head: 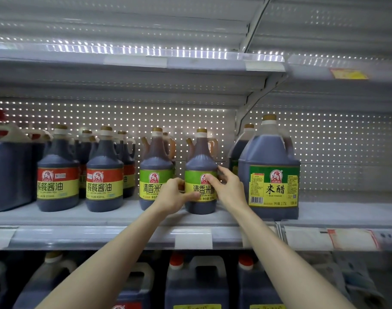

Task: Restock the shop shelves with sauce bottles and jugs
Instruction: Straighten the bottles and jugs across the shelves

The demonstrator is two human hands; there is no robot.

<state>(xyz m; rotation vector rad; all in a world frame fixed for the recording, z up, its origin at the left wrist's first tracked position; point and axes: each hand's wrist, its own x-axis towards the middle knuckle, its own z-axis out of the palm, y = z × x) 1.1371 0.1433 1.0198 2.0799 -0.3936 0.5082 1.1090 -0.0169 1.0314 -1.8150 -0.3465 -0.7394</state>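
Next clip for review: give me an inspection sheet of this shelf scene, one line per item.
Surface: grey metal shelf with a perforated back panel, price-tag strip along its front edge.
Job's things: green-labelled dark vinegar bottle upright near the shelf front, a matching bottle to its left; red-labelled soy sauce bottles further left; large green-labelled rice vinegar jug on the right.
Clutter: nothing seen.
Hands: left hand and right hand both on the green-labelled dark vinegar bottle, one on each side.
Cables: nothing seen.
Surroundings: bare upper shelf; red-capped dark jugs on the shelf below.
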